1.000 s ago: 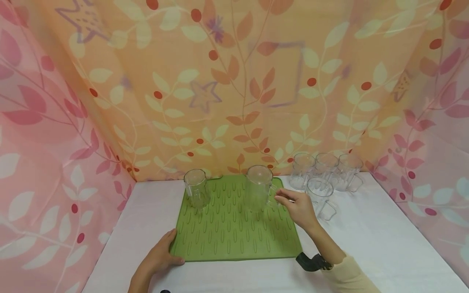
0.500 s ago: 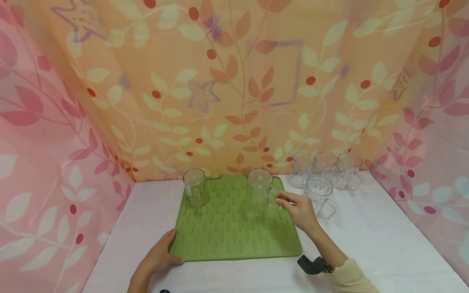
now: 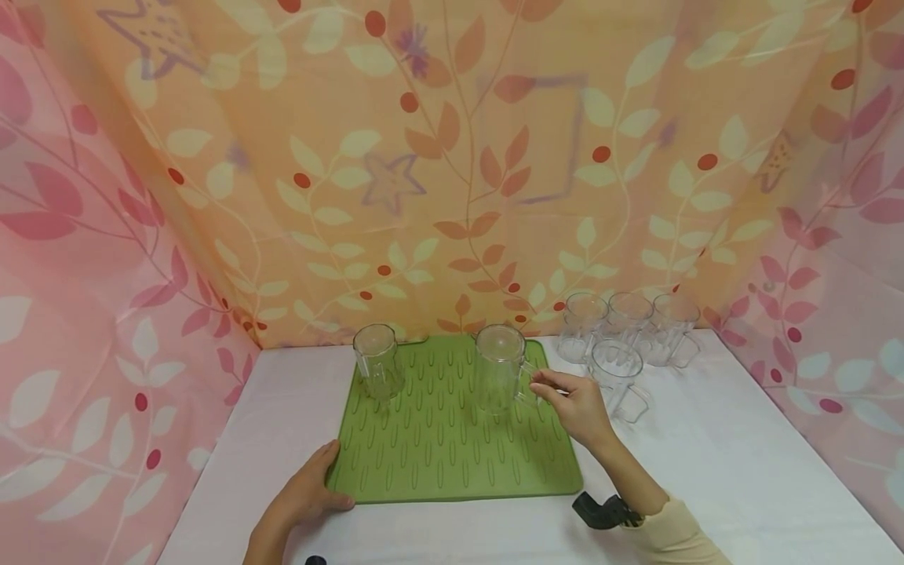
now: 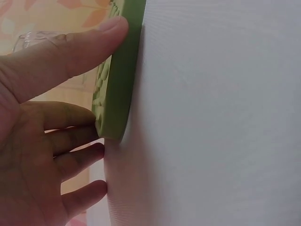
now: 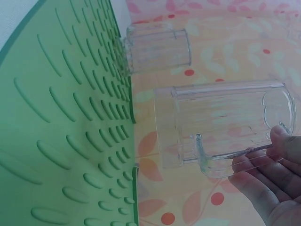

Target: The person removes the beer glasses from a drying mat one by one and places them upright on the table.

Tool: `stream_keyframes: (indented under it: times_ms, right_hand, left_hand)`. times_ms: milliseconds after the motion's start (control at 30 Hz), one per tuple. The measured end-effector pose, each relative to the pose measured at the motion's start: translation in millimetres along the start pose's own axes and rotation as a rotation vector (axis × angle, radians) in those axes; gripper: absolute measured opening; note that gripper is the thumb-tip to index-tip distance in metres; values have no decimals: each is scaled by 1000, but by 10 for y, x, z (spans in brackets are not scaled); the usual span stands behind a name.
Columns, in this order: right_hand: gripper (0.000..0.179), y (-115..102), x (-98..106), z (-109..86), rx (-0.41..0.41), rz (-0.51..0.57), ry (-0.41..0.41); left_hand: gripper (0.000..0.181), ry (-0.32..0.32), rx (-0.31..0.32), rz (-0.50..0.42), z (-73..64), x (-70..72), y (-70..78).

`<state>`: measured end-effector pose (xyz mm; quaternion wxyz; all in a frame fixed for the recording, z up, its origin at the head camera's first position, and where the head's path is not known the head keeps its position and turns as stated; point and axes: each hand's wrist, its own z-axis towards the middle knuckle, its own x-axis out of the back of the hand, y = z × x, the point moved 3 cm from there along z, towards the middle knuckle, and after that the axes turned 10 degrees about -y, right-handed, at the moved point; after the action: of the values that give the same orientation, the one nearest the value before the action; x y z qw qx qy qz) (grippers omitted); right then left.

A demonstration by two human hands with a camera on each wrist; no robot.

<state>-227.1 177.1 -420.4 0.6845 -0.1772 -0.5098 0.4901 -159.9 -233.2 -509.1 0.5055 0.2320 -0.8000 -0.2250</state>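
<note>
My right hand (image 3: 575, 404) pinches the handle of a clear glass mug (image 3: 498, 369), which hangs over the right half of a green ridged mat (image 3: 438, 463). The right wrist view shows this mug (image 5: 221, 122) base up, its mouth toward the mat and apart from it. A second clear mug (image 3: 377, 365) stands upside down at the mat's back left. At the mat's near left corner lies my left hand (image 3: 305, 488), thumb against the front edge and fingers along the left edge. Relaxed fingers and thumb touch the mat's rim (image 4: 120, 89) in the left wrist view.
Several more clear mugs (image 3: 628, 318) stand at the back right of the white table (image 3: 734, 463), one (image 3: 616, 369) in front of the others, close to my right wrist. A black strap-like piece (image 3: 600, 510) sits at my right forearm. Patterned cloth (image 3: 452, 259) walls the back and sides.
The held mug has come down slightly over the mat within the last second, and it now stays nearly still. My left hand keeps its place at the mat's corner.
</note>
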Motion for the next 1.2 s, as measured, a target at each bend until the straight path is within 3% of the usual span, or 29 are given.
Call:
stream_keyframes:
  times_ms: [300, 700, 933, 1200]
  right_hand:
    - [12, -24, 10, 7, 12, -13, 5]
    - [9, -47, 27, 29, 65, -40, 16]
    - [8, -43, 32, 42, 105, -31, 17]
    - [12, -53, 38, 50, 122, -37, 22]
  left_hand:
    - [114, -7, 12, 2, 7, 4, 2]
    - [114, -9, -13, 11, -5, 22, 17]
    - [111, 14, -62, 26, -19, 23, 19]
    - [111, 4, -54, 7, -33, 20, 30]
